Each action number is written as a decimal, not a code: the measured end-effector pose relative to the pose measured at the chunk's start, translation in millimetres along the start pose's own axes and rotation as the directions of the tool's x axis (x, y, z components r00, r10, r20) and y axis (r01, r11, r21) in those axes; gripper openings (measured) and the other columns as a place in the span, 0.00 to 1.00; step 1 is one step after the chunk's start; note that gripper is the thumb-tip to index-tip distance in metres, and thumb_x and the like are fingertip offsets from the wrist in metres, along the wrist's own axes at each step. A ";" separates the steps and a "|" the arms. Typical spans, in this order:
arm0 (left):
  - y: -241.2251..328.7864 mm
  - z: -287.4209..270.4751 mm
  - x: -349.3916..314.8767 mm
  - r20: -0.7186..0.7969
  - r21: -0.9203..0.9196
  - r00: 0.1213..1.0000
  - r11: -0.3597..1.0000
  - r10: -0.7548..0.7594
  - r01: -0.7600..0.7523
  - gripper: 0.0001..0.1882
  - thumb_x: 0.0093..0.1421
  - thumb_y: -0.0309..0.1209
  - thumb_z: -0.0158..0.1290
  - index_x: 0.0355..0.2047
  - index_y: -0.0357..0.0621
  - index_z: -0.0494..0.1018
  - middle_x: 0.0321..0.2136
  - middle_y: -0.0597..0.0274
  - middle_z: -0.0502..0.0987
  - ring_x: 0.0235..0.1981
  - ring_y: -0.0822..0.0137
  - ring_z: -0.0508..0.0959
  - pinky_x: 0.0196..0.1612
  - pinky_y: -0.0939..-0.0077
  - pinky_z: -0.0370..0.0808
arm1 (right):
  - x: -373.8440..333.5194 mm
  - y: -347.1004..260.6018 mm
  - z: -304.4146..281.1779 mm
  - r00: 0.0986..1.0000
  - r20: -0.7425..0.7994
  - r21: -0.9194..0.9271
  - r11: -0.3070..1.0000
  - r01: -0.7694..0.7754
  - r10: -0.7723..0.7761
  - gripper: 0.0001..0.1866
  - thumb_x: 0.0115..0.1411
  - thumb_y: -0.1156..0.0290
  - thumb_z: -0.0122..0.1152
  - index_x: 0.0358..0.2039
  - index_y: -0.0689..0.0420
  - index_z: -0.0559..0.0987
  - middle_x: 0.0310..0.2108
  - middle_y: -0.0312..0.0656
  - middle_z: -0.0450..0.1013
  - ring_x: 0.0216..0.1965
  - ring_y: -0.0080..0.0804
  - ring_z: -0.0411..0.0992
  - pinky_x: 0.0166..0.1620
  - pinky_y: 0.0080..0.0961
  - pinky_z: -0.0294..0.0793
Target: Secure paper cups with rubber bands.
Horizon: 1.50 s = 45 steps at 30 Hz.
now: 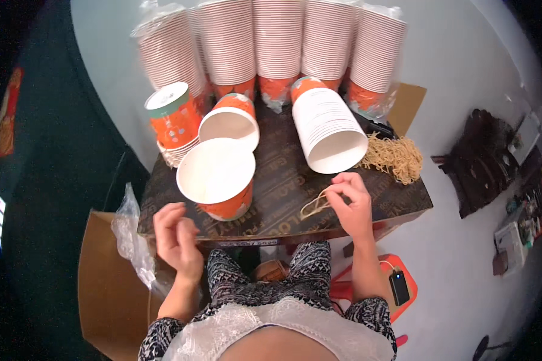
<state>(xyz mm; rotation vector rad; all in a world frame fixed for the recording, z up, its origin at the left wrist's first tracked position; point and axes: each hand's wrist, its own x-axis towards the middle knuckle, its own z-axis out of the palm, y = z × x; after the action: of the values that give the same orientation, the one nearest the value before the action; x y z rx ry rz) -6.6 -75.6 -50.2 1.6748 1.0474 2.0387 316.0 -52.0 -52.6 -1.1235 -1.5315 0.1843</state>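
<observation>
My right hand (352, 204) is closed in a pinch on a thin tan rubber band (310, 210), which hangs as a loose loop over the dark printed box top. At the front left edge, my left hand (177, 237) holds nothing, its fingers loosely curled and a little apart. Just beyond it an orange paper cup (229, 207) stands with its white mouth up. Behind that lies another paper cup (232, 123), tilted with its mouth toward me. A nested stack of paper cups (331, 123) lies on its side, mouth toward me, beyond my right hand.
Tall bagged stacks of paper cups (277, 42) line the back. An upside-down orange cup stack (174, 120) stands at left. A pile of rubber bands (397, 157) sits at the right. An open cardboard carton (111, 283) with clear plastic (132, 240) is at lower left; a red stool (406, 268) bears a black device (398, 287).
</observation>
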 end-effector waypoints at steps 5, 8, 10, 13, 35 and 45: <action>20.4 17.7 -7.5 0.199 0.011 0.980 1.000 -0.015 0.013 0.09 0.61 0.14 0.45 0.39 0.33 0.74 0.41 0.53 0.75 0.24 0.76 0.71 0.26 0.84 0.69 | 1.6 -30.5 35.4 0.980 0.172 0.324 0.934 -0.150 0.097 0.03 0.54 0.81 0.63 0.30 0.64 0.82 0.37 0.39 0.70 0.33 0.20 0.70 0.36 0.17 0.69; 17.7 29.4 -9.6 0.301 -0.004 0.951 0.997 -0.070 0.075 0.09 0.59 0.14 0.50 0.38 0.35 0.76 0.37 0.55 0.77 0.34 0.69 0.77 0.35 0.80 0.73 | 2.3 -43.9 51.3 0.962 0.255 0.441 0.873 -0.209 0.102 0.02 0.54 0.82 0.63 0.29 0.64 0.81 0.35 0.38 0.71 0.32 0.19 0.69 0.35 0.16 0.68; 20.4 35.2 -11.0 0.360 0.057 0.915 0.984 -0.180 0.171 0.13 0.56 0.17 0.56 0.43 0.35 0.74 0.37 0.58 0.76 0.27 0.75 0.74 0.30 0.81 0.71 | 1.4 -49.2 61.3 0.949 0.315 0.439 0.881 -0.174 0.030 0.01 0.54 0.81 0.63 0.29 0.64 0.80 0.33 0.37 0.72 0.31 0.18 0.69 0.34 0.16 0.68; 14.6 44.1 -11.3 0.489 0.087 0.812 0.944 -0.318 0.318 0.14 0.57 0.23 0.60 0.43 0.35 0.75 0.33 0.61 0.76 0.21 0.78 0.70 0.23 0.83 0.67 | -3.7 -57.3 68.9 0.926 0.375 0.516 0.824 -0.234 0.028 0.02 0.54 0.83 0.61 0.29 0.65 0.79 0.33 0.37 0.72 0.33 0.19 0.68 0.36 0.16 0.67; -8.3 4.1 -1.4 0.409 -0.729 0.762 0.324 -0.501 0.604 0.11 0.66 0.32 0.51 0.36 0.34 0.75 0.32 0.49 0.81 0.13 0.72 0.71 0.15 0.83 0.68 | -41.3 -6.1 37.1 0.837 0.330 0.775 0.380 -0.504 0.437 0.06 0.61 0.75 0.54 0.27 0.60 0.72 0.18 0.31 0.62 0.19 0.16 0.56 0.23 0.16 0.53; 2.3 16.3 -7.0 0.120 -0.284 0.895 0.849 -0.430 0.446 0.07 0.63 0.22 0.53 0.33 0.31 0.79 0.23 0.63 0.76 0.16 0.80 0.70 0.18 0.86 0.63 | -40.1 5.8 35.5 0.885 -0.054 0.249 0.865 -0.436 0.462 0.03 0.60 0.76 0.56 0.30 0.60 0.76 0.26 0.36 0.70 0.27 0.23 0.67 0.29 0.20 0.64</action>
<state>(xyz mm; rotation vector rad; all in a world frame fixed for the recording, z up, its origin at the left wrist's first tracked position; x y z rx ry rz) 11.1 -76.1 -52.7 1.1924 0.9343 1.7378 284.3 -61.8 -95.1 -1.2656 -1.0941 0.5937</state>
